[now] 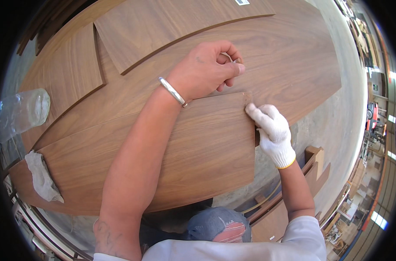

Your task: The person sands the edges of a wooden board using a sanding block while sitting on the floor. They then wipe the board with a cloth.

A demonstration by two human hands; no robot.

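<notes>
Likely stiff, fairly heavy, the near board suits edge holds. Left fingers pinch together; right fingers touch its corner, clamping unclear.

Looks like a woodworking workshop inside a large industrial hall. Shows as much in flat wood-grain boards spread beyond the near panel, in cut timber to its lower right, and in bare grey floor right of it. Reveals, far right of that panel, cluttered stock and a ribbed surface (wall or roof, hard to tell) with bright rectangles.
</notes>
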